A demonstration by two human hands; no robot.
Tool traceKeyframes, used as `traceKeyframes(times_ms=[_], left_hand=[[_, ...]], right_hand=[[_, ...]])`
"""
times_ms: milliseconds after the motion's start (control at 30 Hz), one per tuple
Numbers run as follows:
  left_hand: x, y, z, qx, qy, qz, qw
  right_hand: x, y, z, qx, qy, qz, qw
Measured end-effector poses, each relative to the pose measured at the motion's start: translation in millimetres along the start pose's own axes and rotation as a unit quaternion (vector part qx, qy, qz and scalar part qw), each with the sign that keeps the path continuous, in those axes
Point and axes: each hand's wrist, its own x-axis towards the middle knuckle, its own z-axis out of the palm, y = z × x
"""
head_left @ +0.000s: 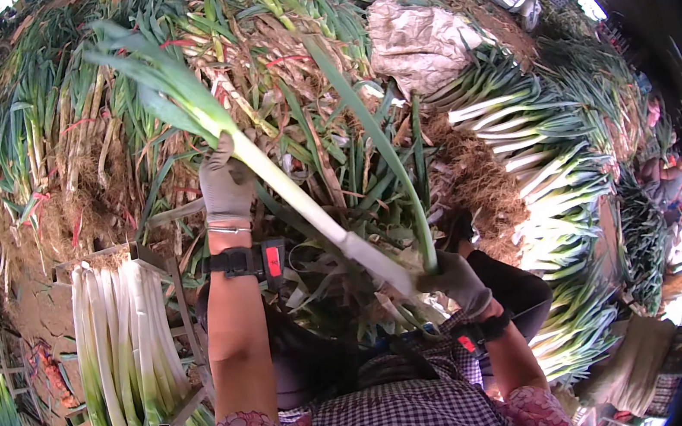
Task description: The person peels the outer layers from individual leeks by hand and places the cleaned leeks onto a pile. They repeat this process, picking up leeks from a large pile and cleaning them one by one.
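Grey-gloved, the left hand (pixel 225 181) grips a long green onion (pixel 289 184) slanting from upper left to centre; near its white end, the right hand (pixel 460 283) holds a green leaf (pixel 390 154). Pale-stemmed onions (pixel 118 331) lie in a metal rack (pixel 184 412), lower left.

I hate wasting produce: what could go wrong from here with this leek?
The left hand grips the leek high up, so it might crack under a hard pull. The long leaf in the right hand could tear. If the grip slips, the leek may drop into the leaf litter below.
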Motion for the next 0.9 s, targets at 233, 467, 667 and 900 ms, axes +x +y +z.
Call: traceKeyframes(times_ms=[233, 467, 667, 900], left_hand=[[-7, 12, -2, -0.063, -0.074, 0.011, 0.995], [-29, 10, 32, -0.188, -0.187, -0.036, 0.963], [-23, -2, 38, -0.312, -0.306, -0.112, 0.892], [-26, -9, 36, 0.013, -0.106, -0.020, 0.994]], right_hand=[[30, 101, -48, -0.341, 0.040, 0.026, 0.939], [80, -61, 35, -0.186, 0.036, -0.246, 0.951], [114, -123, 111, -0.015, -0.110, -0.224, 0.968], [103, -126, 122, -0.179, 0.126, -0.331, 0.918]])
